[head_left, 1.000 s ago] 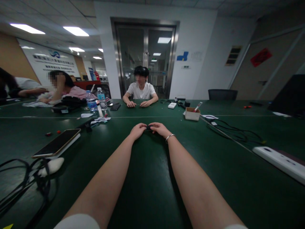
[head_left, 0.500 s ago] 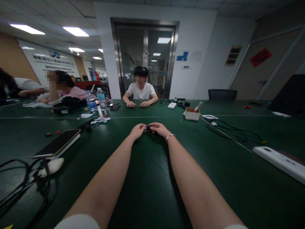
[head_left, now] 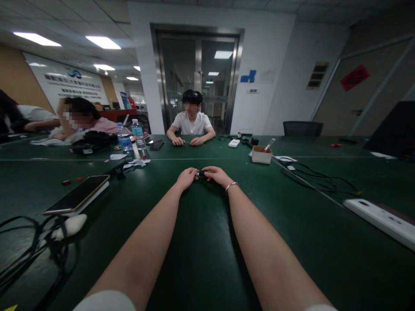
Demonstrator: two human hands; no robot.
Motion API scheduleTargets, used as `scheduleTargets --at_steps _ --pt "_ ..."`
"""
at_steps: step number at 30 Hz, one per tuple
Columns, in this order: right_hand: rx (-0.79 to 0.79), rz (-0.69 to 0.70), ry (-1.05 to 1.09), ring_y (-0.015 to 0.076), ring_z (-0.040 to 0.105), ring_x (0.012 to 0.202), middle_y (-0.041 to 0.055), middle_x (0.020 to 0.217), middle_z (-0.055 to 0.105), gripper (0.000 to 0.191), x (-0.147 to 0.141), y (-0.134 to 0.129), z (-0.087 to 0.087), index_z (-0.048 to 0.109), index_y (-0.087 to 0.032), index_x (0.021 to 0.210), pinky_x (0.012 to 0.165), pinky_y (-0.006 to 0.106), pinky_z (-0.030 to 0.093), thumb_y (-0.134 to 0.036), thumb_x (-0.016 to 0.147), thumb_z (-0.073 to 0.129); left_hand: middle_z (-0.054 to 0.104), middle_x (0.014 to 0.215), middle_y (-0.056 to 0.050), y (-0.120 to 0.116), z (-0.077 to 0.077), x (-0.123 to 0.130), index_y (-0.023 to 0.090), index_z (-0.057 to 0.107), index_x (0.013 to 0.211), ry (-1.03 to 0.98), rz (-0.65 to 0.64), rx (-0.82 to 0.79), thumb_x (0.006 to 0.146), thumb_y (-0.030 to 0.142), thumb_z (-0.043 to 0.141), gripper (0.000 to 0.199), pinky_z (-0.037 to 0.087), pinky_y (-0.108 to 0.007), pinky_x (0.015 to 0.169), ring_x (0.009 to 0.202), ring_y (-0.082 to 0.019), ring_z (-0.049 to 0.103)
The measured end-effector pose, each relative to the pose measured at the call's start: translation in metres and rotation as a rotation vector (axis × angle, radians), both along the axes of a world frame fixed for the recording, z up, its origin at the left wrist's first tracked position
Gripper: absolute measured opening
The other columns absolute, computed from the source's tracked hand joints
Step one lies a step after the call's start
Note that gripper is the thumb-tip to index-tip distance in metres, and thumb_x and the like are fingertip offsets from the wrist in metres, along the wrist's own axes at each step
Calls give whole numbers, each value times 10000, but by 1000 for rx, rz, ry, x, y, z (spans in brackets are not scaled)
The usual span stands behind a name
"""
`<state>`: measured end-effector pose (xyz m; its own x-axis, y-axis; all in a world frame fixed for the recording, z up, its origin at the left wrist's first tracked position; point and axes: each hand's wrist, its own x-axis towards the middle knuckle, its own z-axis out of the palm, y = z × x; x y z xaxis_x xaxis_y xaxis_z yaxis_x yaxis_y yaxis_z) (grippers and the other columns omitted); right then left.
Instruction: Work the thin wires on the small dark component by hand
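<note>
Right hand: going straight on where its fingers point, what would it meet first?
The right hand would likely meet the left hand, just beyond the small black object between them; depth is unclear.

We hold small dark object (head_left: 201, 173) between our hands — left hand (head_left: 187, 179) at its silvery end, right hand (head_left: 219, 176) on dark end, bracelet (head_left: 231, 187) on right wrist. Green table (head_left: 201, 246) below our forearms. To our left: phone (head_left: 79, 193) atop white object (head_left: 92, 198), tangled black cables (head_left: 32, 225). To our right: small box (head_left: 261, 156), white power strip (head_left: 379, 218). Across from us — seated person (head_left: 193, 124) in white shirt, both hands on table.
</note>
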<state>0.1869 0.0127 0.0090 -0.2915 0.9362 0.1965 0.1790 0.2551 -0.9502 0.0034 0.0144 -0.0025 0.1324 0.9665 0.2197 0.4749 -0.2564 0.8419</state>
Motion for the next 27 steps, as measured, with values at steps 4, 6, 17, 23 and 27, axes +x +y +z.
scheduleTargets --at_steps 4,6,17,23,27 --pt "4 -2 5 51 536 477 6 693 671 203 0 2 -2 683 -130 984 514 169 454 -59 805 617 688 863 -47 2 -2 0 180 659 1042 13 9 28 825 340 498 314 441 -246 659 737 -146 600" --pt "2 0 8 52 537 480 7 694 674 200 0 3 -2 684 -131 983 515 170 455 -65 805 622 686 845 -47 3 -3 -1 176 658 1037 15 9 23 846 374 462 337 439 -250 643 707 -145 594" --pt "-2 -12 -4 55 539 481 16 708 678 198 0 0 0 684 -133 986 525 182 466 -77 803 634 693 809 -52 0 -2 -1 170 667 1017 -24 -5 36 839 364 476 325 439 -260 654 680 -150 602" --pt "-10 -5 2 57 541 487 17 707 681 197 0 -2 2 683 -132 980 526 182 467 -71 798 638 686 801 -38 1 -1 -1 186 669 1025 4 -9 29 826 317 487 300 430 -250 637 673 -143 585" --pt "-6 0 3 54 537 483 14 706 682 191 0 -2 2 684 -136 976 525 179 465 -74 801 635 681 811 -41 1 -1 -1 178 669 1016 -28 -10 24 832 343 478 313 432 -244 626 673 -140 580"
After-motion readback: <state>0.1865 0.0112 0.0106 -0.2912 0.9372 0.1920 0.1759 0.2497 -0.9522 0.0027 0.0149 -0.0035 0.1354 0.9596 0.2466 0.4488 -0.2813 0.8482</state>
